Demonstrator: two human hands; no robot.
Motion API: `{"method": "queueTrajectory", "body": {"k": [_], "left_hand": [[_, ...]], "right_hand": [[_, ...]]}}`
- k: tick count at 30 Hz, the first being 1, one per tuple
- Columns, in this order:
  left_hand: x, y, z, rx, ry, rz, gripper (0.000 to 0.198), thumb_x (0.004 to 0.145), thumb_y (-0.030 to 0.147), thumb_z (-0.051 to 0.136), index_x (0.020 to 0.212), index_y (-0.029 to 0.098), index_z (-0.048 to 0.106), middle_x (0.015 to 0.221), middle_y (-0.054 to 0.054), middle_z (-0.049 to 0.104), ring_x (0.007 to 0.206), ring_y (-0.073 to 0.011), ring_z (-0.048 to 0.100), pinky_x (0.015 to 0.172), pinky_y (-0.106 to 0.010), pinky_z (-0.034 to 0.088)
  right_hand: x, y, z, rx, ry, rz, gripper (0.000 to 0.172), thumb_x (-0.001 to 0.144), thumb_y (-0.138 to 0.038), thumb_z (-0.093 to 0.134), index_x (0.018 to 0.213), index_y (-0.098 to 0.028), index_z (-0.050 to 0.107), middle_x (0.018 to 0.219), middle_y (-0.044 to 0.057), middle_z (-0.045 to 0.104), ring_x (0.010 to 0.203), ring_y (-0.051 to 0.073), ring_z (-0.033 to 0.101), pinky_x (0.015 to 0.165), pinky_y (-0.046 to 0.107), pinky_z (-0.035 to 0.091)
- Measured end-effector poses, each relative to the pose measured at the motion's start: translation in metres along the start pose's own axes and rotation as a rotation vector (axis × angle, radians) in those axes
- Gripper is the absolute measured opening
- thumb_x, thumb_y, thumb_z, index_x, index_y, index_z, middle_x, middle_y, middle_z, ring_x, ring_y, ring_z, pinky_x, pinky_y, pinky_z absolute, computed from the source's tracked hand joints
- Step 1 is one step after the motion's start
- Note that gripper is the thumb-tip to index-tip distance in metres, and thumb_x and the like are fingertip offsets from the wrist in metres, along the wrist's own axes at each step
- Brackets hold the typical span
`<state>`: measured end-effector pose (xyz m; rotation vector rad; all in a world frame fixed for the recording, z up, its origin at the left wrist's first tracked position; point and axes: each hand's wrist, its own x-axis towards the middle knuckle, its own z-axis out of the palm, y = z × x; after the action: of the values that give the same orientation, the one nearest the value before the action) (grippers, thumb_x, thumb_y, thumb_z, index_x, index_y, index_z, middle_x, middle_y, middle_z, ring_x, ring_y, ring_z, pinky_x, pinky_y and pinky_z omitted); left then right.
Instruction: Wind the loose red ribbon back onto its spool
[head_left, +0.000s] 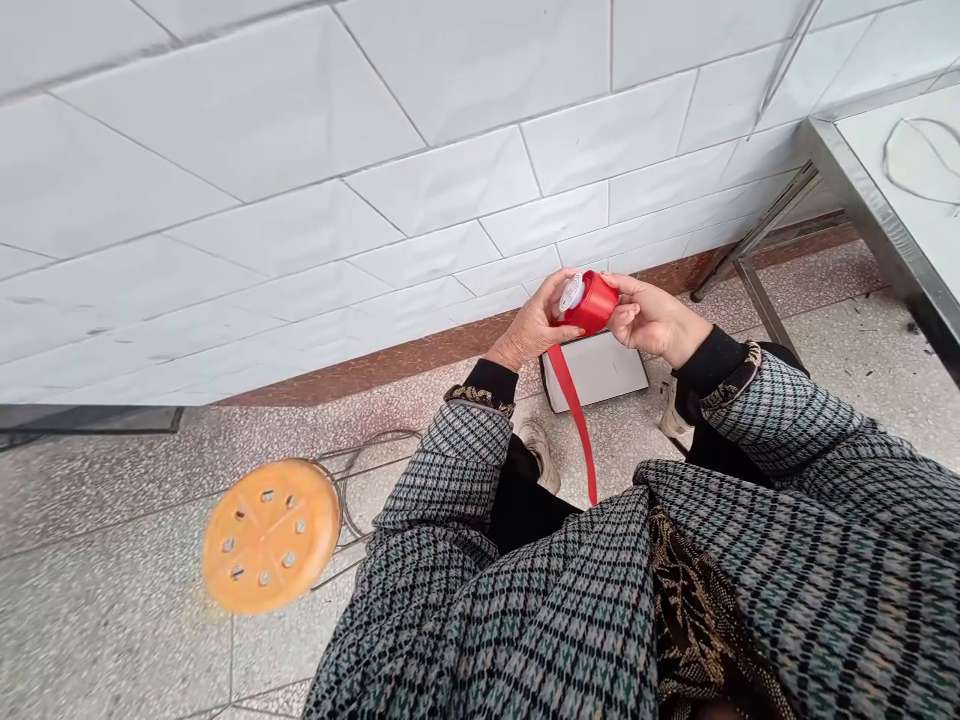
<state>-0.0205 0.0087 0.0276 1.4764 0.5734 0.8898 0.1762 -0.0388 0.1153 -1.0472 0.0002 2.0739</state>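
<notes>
Two hands on a ribbon spool (592, 302), centre of frame.
Orange stool (270, 535) at lower left; left hand (531, 332) curled at the spool's white end, right hand (649, 318) gripping the other side, ribbon tail (574, 412) hanging over a box (600, 370).

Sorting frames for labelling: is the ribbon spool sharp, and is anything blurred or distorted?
Head view: soft, even light, no hard shadows; the red ribbon spool is sharp; the orange stool is slightly smeared; wall tiles stretch toward the edges.
</notes>
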Motion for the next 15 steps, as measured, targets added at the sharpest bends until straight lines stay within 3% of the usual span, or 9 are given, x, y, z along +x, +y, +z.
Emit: {"method": "queueTrajectory", "body": {"k": [3, 8, 13, 15], "left_hand": [[0.0, 0.002, 0.004, -0.047, 0.015, -0.026, 0.091, 0.054, 0.043, 0.102, 0.131, 0.025, 0.057, 0.108, -0.007, 0.071, 0.084, -0.0171, 0.067, 0.074, -0.028, 0.055], [-0.001, 0.003, 0.009, -0.129, 0.08, -0.037, 0.093, 0.051, 0.047, 0.103, 0.129, 0.027, 0.056, 0.101, -0.004, 0.068, 0.075, -0.0128, 0.062, 0.064, -0.024, 0.051], [-0.003, -0.002, 0.015, -0.196, 0.172, -0.116, 0.095, 0.058, 0.05, 0.1, 0.138, 0.029, 0.053, 0.095, -0.002, 0.066, 0.055, -0.0055, 0.048, 0.047, -0.021, 0.039], [-0.005, -0.005, 0.024, -0.218, 0.214, -0.152, 0.093, 0.06, 0.05, 0.098, 0.139, 0.031, 0.052, 0.093, 0.0, 0.067, 0.048, -0.0028, 0.04, 0.042, -0.02, 0.031]], "right_hand": [[-0.001, 0.001, -0.001, -0.059, -0.03, -0.064, 0.028, 0.093, -0.031, 0.081, 0.087, -0.019, 0.057, 0.057, -0.011, 0.041, 0.038, -0.001, 0.026, 0.032, 0.008, 0.032], [-0.003, 0.007, 0.001, -0.156, -0.055, -0.169, 0.036, 0.087, -0.045, 0.086, 0.094, -0.02, 0.061, 0.059, -0.01, 0.042, 0.039, 0.001, 0.028, 0.032, 0.013, 0.03], [-0.004, 0.02, 0.004, -0.247, -0.061, -0.31, 0.029, 0.089, -0.04, 0.085, 0.091, -0.02, 0.063, 0.061, -0.008, 0.05, 0.045, 0.004, 0.035, 0.039, 0.016, 0.035], [0.0, 0.022, 0.003, -0.29, -0.004, -0.385, 0.031, 0.089, -0.037, 0.085, 0.085, -0.019, 0.061, 0.059, -0.008, 0.049, 0.046, 0.005, 0.036, 0.041, 0.017, 0.033]]}}
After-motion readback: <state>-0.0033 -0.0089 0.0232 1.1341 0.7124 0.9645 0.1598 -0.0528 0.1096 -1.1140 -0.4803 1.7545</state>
